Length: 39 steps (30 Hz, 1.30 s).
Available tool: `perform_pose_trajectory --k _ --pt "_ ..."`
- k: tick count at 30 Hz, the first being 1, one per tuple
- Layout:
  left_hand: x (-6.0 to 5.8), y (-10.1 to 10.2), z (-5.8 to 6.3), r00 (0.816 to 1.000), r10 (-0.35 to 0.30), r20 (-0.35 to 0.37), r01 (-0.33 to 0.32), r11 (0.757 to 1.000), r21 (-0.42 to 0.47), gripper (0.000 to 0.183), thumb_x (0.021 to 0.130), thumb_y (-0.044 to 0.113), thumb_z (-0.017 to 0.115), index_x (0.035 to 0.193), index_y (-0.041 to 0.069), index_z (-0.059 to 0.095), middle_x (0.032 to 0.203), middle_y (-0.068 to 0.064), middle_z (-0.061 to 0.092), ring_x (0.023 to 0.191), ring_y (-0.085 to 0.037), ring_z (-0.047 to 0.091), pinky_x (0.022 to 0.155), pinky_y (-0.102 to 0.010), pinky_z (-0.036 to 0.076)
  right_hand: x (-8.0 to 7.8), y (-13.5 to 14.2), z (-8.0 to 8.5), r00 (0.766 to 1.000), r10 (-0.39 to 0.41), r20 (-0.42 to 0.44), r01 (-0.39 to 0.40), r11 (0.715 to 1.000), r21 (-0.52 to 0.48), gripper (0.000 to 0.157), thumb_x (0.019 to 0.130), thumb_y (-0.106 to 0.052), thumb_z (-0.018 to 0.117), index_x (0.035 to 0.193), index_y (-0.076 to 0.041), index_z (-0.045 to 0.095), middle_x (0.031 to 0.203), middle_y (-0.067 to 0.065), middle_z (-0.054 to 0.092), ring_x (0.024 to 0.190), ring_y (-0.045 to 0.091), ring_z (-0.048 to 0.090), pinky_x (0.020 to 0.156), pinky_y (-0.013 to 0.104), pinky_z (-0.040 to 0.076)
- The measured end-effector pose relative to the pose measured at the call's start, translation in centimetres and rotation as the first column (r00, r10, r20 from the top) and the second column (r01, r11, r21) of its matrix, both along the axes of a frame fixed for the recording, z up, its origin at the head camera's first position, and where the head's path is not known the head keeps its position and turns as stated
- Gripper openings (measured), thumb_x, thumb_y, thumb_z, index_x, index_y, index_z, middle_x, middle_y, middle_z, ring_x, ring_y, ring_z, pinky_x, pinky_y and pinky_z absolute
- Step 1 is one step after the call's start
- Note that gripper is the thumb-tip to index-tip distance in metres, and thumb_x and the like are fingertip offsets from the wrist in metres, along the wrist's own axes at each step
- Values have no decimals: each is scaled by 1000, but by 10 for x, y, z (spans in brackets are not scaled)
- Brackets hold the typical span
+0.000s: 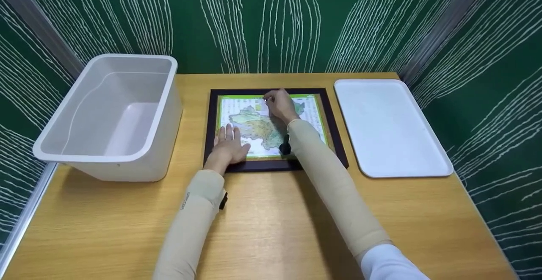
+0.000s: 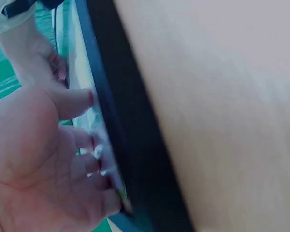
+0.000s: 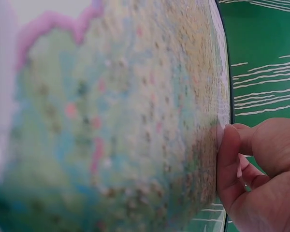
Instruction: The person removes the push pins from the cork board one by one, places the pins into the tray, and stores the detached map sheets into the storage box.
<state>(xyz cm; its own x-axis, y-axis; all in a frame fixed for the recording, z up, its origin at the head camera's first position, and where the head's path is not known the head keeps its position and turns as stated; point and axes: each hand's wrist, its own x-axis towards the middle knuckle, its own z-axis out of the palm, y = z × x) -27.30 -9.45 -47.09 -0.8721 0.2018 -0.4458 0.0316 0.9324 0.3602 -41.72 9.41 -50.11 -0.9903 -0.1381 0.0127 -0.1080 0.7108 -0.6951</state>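
Note:
A printed map sheet (image 1: 264, 132) with a green border lies in a dark-framed board (image 1: 271, 165), with a strip of brown backing around it. My left hand (image 1: 229, 148) rests on the map's lower left, fingers spread; the left wrist view shows its fingertips (image 2: 93, 141) against the sheet beside the dark frame edge. Near the map's top edge my right hand (image 1: 281, 105) has its thumb and fingers curled together, with a tiny dark-and-white thing (image 1: 266, 99) at the tips. I cannot tell what it is. In the right wrist view those fingers (image 3: 229, 166) are at the map's surface.
A deep white bin (image 1: 169, 102) stands to the left of the board. On the right lies a shallow white tray (image 1: 394, 131). Green panels (image 1: 271, 26) with white wavy lines enclose the back and sides of the wooden table (image 1: 262, 229).

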Motion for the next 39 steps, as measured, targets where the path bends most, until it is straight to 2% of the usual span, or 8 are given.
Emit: perform_pose_trajectory --k 7,12,19,24,39 --pt "0 6 0 999 49 -9 -49 999 -8 76 109 45 31 161 -1 -1 167 -23 -13 153 -37 -15 122 -52 -3 0 0 0 1000 0 1 0 1000 24 26 104 -15 56 125 -12 72 132 5 57 119 20 54 104 39 45" --pt "-1 6 1 999 48 -5 -48 999 2 77 109 43 33 161 -2 0 166 -24 -12 153 -38 -14 122 -54 -3 0 1 0 1000 17 -16 -17 1000 23 26 105 -16 55 123 -11 73 130 7 57 118 21 53 104 40 44" --pt "-1 6 0 996 55 -66 -55 998 -3 77 108 43 39 161 -4 7 167 -25 -3 154 -39 -6 123 -53 5 -2 3 0 1000 7 7 -7 1000 -4 25 104 -17 57 123 -13 73 131 3 59 116 17 55 103 38 45" --pt "-2 7 -3 995 59 -86 -59 998 4 77 108 43 42 160 -4 10 167 -26 0 154 -40 -3 123 -53 6 -2 2 -2 1000 11 -3 -11 1000 5 25 104 -15 57 122 -13 73 129 3 61 113 18 56 102 38 46" --pt "-2 5 -3 995 62 -84 -60 998 29 78 107 43 43 160 -5 11 167 -26 0 154 -40 -4 122 -55 6 -1 3 -2 998 37 -44 -36 999 21 26 104 -12 56 123 -10 73 127 10 60 112 23 56 99 40 47"
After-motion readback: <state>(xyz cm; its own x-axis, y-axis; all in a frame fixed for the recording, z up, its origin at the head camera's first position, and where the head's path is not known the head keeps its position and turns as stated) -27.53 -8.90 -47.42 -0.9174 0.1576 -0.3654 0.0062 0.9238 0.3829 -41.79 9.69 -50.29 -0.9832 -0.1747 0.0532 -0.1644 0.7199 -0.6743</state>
